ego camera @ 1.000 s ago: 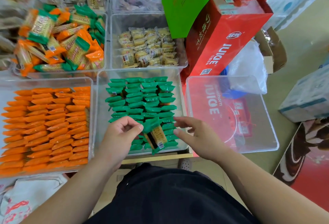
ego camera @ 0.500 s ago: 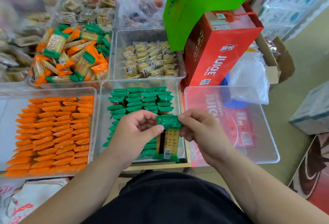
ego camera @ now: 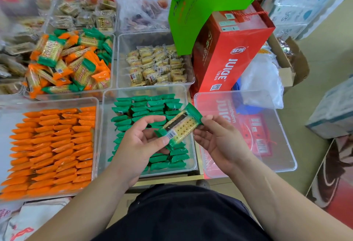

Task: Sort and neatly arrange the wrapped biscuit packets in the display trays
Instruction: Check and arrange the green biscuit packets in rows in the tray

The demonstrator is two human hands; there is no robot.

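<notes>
Head view: your left hand (ego camera: 141, 143) and right hand (ego camera: 219, 141) hold one green-wrapped biscuit packet (ego camera: 179, 126) between them, lifted above the middle tray (ego camera: 107, 135). The packet lies tilted, its barcode end low toward your left and its other green end high toward your right, with the clear window and the biscuit facing up. Your left thumb pinches the barcode end, the other fingers loosely curled above it. Your right thumb and fingers grip the upper green end, palm turned up.

Below the packet, the middle tray is filled with green packets (ego camera: 145, 105) standing in tidy rows. Just beside it, the left tray (ego camera: 96, 106) carries orange packets (ego camera: 51, 145) in similar overlapping rows. Behind that one, a loose heap of mixed orange and green packets (ego camera: 70, 62) fills another clear tray, and pale wrapped biscuits (ego camera: 156, 64) sit in the tray next to it. To your right lies a clear tray (ego camera: 282, 135) with red printing showing through its bottom. A red juice carton (ego camera: 229, 55) stands behind it, with a bright green bag (ego camera: 206, 1) leaning over the carton.
</notes>
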